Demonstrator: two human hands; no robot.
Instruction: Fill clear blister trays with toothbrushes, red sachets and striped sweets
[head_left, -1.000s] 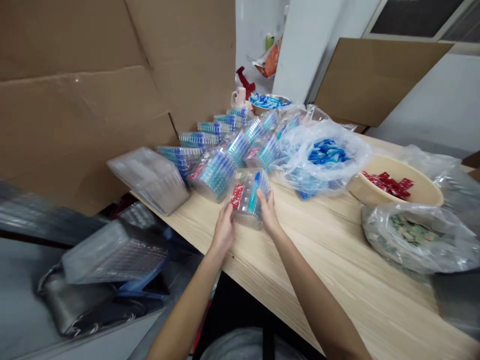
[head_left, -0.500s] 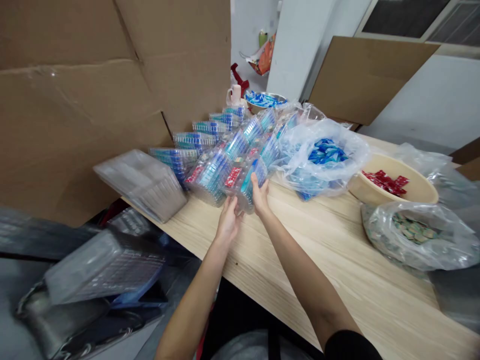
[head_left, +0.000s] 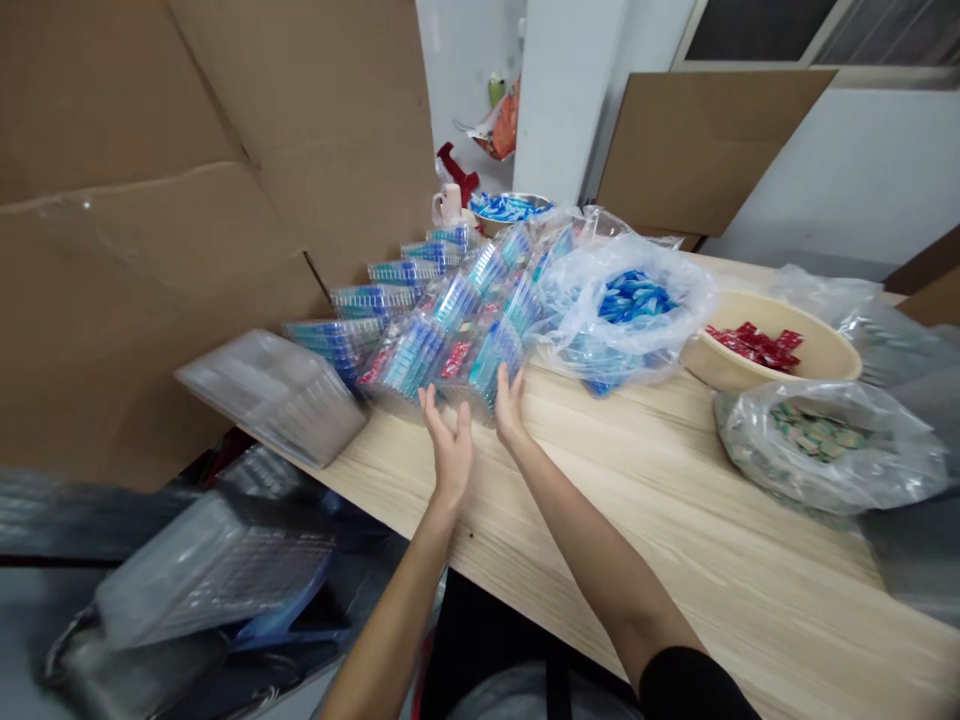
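Note:
Stacked clear plastic trays, with blue and teal packets and red packets in their compartments, stand in rows on the table. My left hand (head_left: 450, 448) has its fingers spread at the front end of the near stacks, by the tray stack on the left (head_left: 407, 362). My right hand (head_left: 511, 410) is at the front right corner of the tray stack on the right (head_left: 480, 365), its fingers stretched up along the side. Neither hand is wrapped round a tray. Whether the left fingertips touch the plastic I cannot tell.
Empty clear trays (head_left: 274, 395) lean at the table's left edge, beside a tall cardboard sheet (head_left: 202, 250). To the right are a plastic bag of blue packets (head_left: 637, 300), a cream basin (head_left: 727, 370) with red packets, and a bag of greenish square packets (head_left: 821, 435).
My left hand has let go of the front of the right tray stack, moved slightly left and spread its fingers. My right hand's grip on the same stack has loosened. The view has shifted slightly.

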